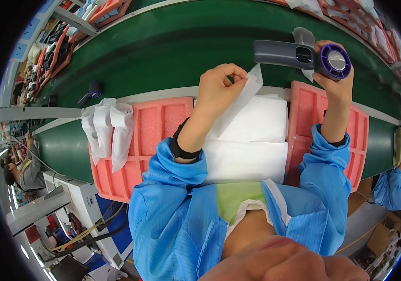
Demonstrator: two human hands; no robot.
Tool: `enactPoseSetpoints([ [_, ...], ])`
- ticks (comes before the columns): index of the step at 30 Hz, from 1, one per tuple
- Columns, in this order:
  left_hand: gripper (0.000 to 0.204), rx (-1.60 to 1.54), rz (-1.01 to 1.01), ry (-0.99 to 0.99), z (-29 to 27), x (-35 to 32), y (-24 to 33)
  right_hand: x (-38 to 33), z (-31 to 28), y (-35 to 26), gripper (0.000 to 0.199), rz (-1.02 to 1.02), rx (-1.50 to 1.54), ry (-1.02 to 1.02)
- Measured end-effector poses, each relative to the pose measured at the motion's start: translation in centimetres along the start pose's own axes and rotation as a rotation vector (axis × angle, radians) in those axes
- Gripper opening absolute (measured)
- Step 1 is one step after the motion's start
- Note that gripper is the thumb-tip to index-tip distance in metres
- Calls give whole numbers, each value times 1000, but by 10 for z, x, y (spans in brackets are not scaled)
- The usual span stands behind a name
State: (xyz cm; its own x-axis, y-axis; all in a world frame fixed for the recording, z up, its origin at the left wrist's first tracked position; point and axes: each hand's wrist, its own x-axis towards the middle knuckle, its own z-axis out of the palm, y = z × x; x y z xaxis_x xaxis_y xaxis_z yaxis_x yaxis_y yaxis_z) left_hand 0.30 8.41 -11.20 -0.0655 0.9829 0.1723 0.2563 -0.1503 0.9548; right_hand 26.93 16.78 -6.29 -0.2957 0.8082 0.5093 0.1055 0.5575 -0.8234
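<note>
Right grip [342,80] had the dark handheld fan [306,56] by its head, left grip [219,91] pinched a white wrap [249,90]; gentle tugging seemed safest, tbh.

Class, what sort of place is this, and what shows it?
Probably a factory packing line: a long green belt, pink compartmented trays and a pile of white sheets suggest it.
</note>
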Motion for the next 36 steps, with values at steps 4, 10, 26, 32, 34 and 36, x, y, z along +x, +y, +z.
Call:
enactPoseSetpoints([
  [4,9,-65,-76,43,-9,2,4,0,6,-4,56,-53,-47,-105],
  [10,10,-318,-91,184,-10,2,19,-2,34,-4,55,-49,-67,-328],
  [26,15,55,-23,174,-10,11,-4,-10,65,-3,51,-127,-155,-214],
  [32,13,-144,144,311,-2,12,-4,-14,81,-5,51,-238,-145,-271],
  [34,13,-277,116,230,-1,10,2,-14,83,-2,51,-243,-155,-279],
  [36,14,-357,109,184,2,8,5,-14,84,1,51,-254,-179,-291],
])
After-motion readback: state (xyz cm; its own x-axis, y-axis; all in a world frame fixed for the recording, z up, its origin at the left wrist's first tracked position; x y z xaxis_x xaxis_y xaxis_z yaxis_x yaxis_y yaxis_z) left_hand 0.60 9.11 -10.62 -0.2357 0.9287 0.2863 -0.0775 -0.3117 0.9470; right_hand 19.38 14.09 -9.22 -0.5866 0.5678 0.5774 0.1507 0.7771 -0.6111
